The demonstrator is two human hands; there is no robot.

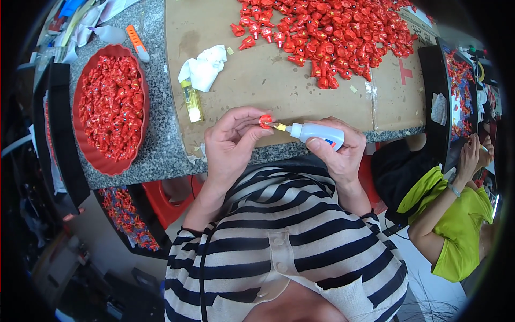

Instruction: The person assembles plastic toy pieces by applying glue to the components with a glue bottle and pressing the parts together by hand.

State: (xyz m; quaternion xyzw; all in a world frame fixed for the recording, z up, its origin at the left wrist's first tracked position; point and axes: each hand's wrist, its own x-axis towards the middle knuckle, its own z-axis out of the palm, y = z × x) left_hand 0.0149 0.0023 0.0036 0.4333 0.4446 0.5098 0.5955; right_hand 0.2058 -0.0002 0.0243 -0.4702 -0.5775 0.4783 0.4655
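Observation:
Between thumb and fingertips, my left hand [229, 142] pinches a small red plastic piece [265, 121]. My right hand [346, 153] is closed around a small white squeeze bottle [320, 132], which lies tilted nearly level and points left. Its thin nozzle, with a yellow part [281, 127], reaches the red piece; whether the tip touches it or sits just in front is too small to tell. Both hands are over the near edge of a cardboard sheet [322, 104]. A large heap of similar red pieces [332, 37] covers the far side of the cardboard.
Left of the cardboard, a red scalloped tray [111, 170] full of red pieces stands on the speckled stone table [161, 107]. A crumpled white tissue [206, 67], a yellow-liquid bottle [191, 102] and an orange cutter [137, 42] lie nearby. Another person [456, 231] works at right beside a black bin [437, 96].

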